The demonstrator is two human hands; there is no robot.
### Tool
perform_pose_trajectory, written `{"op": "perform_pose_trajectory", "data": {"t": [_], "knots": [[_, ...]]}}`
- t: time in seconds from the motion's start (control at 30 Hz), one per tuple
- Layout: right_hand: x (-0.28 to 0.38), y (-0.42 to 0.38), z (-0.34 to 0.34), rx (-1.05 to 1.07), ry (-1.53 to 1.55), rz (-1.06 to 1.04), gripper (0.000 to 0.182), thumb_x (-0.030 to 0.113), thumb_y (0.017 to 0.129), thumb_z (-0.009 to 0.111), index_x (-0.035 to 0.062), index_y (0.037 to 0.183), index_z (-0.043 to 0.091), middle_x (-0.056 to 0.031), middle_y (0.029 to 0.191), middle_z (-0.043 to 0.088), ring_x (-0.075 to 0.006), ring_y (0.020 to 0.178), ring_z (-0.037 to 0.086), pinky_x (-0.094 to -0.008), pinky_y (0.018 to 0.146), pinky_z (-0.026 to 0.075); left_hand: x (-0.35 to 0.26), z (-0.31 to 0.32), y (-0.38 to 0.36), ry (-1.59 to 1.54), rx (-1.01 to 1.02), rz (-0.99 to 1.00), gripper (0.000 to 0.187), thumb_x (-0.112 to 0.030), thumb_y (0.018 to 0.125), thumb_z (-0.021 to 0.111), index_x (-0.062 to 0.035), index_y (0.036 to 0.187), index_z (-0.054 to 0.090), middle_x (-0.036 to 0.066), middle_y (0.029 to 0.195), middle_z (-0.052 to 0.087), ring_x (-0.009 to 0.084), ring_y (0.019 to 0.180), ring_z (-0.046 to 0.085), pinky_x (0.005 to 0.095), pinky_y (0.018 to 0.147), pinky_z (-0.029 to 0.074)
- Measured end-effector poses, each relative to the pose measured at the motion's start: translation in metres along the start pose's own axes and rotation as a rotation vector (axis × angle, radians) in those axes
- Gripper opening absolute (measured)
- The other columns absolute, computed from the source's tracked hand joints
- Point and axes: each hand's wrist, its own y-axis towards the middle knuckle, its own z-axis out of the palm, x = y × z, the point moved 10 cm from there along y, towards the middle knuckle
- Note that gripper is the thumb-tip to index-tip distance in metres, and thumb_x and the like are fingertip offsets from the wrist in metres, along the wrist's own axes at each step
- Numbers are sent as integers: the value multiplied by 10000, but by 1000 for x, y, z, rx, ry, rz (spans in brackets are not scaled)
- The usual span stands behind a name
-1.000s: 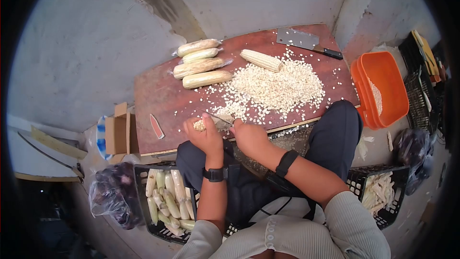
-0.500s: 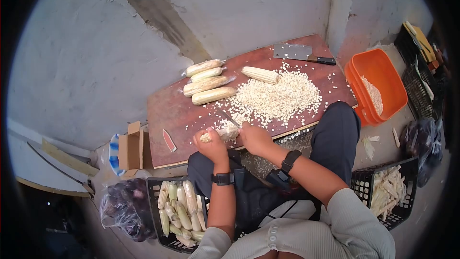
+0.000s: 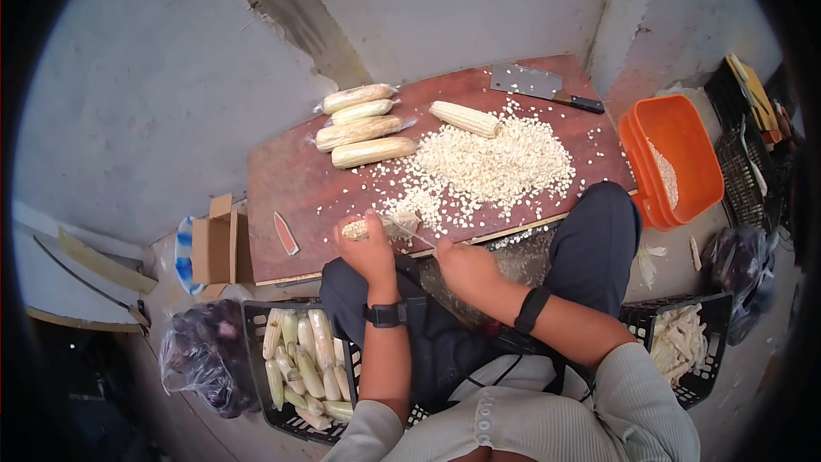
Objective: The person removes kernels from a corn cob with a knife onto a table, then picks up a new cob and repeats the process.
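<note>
My left hand (image 3: 368,250) is wrapped around a corn cob (image 3: 404,224) at the near edge of the red board. My right hand (image 3: 469,272) grips a thin-bladed knife (image 3: 419,238), its handle hidden in the fist. The blade lies across the cob beside my left thumb. Just beyond both hands spreads a heap of loose pale kernels (image 3: 513,162). A whole husked ear of corn (image 3: 464,119) rests on the heap's far left side. Left of it, several ears (image 3: 374,152) lie in a row, at least some in clear plastic.
A cleaver (image 3: 526,81) lies at the board's (image 3: 291,184) back right; a red, white-edged pointed piece (image 3: 286,233) is at left. An orange container (image 3: 697,141) holds kernels. Black crates hold corn ears (image 3: 312,368) and stripped cobs (image 3: 677,342). A cardboard box (image 3: 214,248) stands left.
The knife has swung from pointing up and away to lying across the cob. My right hand has dropped slightly and shifted right. The whole view has tilted a little.
</note>
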Motion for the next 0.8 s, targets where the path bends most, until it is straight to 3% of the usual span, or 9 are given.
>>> {"op": "perform_pose_trajectory", "data": {"t": [0.17,0.27,0.37,0.47,0.57,0.73,0.8], "knots": [[3,18,3,-5,-47,-24,117,117,859,476,1,846,490,-145,653,628,-309,591,645,-415,498,507,-9,6,3,-51,53,-13,193,-120,763,674,16,746,537,121,762,540,266,728,531,384,696,420],[3,29,4,-62,-16,-49,100,106,849,483,7,848,494,-137,652,628,-301,593,649,-406,503,513,-15,11,1,-21,57,125,212,-114,789,679,-2,731,509,79,729,548,155,645,489,321,625,423],[3,42,9,-46,1,-22,95,101,840,490,7,848,505,-158,682,635,-314,625,656,-419,520,519,2,23,5,-107,142,-115,192,-81,756,666,7,710,502,110,735,518,260,687,511,372,668,413],[4,60,13,13,88,59,99,91,823,505,2,858,527,-198,743,652,-341,666,663,-445,542,523,-43,25,-8,-14,117,276,205,-73,801,652,-2,708,484,56,686,520,150,638,470,319,617,411],[-2,72,25,46,146,72,135,116,828,518,-8,875,541,-203,761,654,-340,677,664,-447,547,521,-25,25,-5,-64,81,119,197,-76,764,664,3,725,488,120,725,499,278,668,490,375,654,408],[-11,72,25,-23,332,50,237,213,926,474,-7,905,559,-228,772,647,-344,640,655,-450,540,508,-12,21,-1,-73,68,65,207,-98,771,662,11,738,488,121,731,502,284,684,491,392,680,407],[-19,71,41,203,698,191,288,257,950,445,-4,913,561,-237,775,639,-364,661,645,-470,579,501,-3,19,2,-97,48,71,208,-104,771,661,14,738,492,123,733,512,282,695,496,391,694,409]]}}
